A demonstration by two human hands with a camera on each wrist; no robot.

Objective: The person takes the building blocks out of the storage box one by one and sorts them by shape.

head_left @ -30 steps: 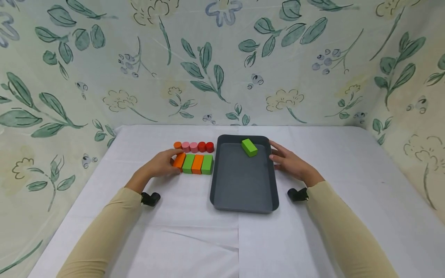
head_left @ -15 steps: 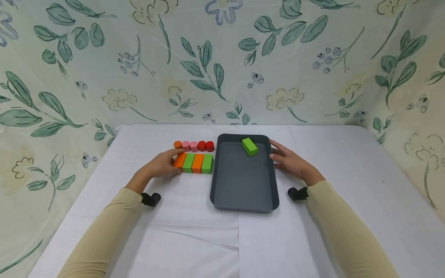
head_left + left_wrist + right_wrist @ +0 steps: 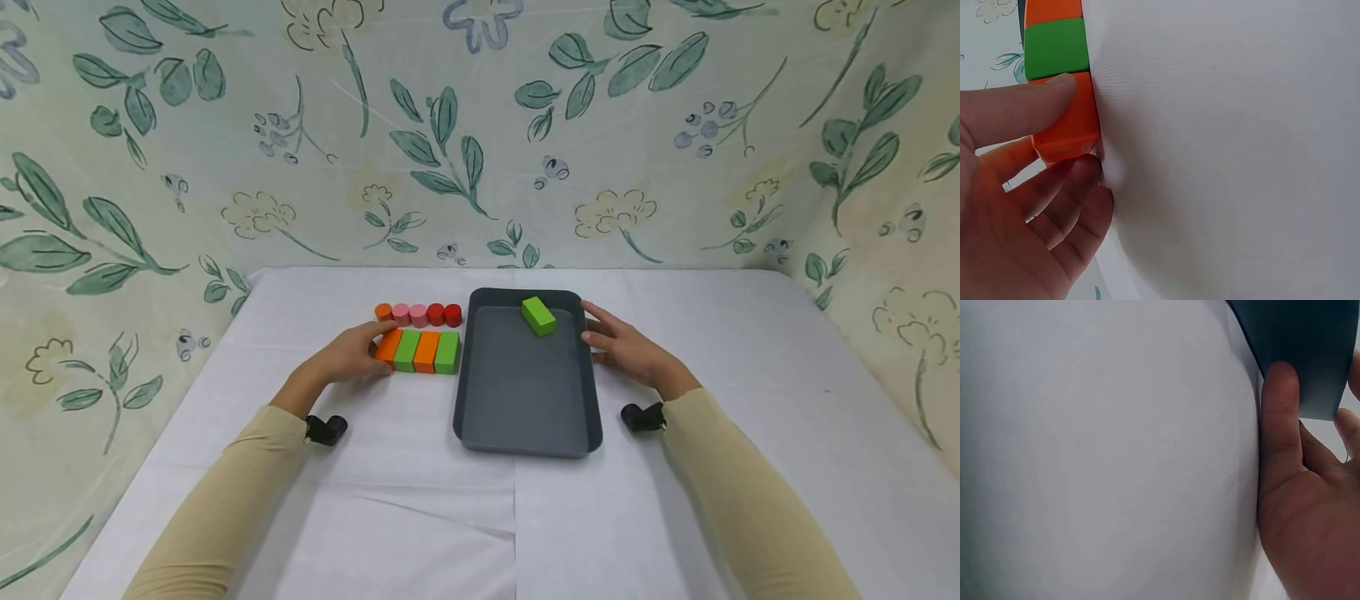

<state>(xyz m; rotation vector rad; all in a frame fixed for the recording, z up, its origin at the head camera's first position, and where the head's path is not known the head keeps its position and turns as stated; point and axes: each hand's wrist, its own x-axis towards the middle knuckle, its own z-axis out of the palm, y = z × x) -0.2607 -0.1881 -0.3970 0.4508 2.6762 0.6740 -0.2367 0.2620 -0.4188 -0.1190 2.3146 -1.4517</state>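
My left hand (image 3: 345, 354) pinches the leftmost orange block (image 3: 387, 345), its thumb on the near face and the fingers round the far side. That block ends a touching row, followed by a green block (image 3: 407, 352), another orange block (image 3: 426, 352) and a green block (image 3: 447, 353) beside the tray. In the left wrist view the held orange block (image 3: 1072, 119) stands against its green neighbour. My right hand (image 3: 633, 354) touches the outer right wall of a dark grey tray (image 3: 528, 400), fingers extended. In the right wrist view, the thumb lies along the tray wall (image 3: 1300, 356).
Inside the tray, near its far edge, lies a tilted green block (image 3: 538, 317). Behind the row stand an orange cylinder (image 3: 383, 312), two pink cylinders (image 3: 409, 315) and two red cylinders (image 3: 444, 315). White cloth (image 3: 420, 517) covers the table; a floral curtain hangs behind.
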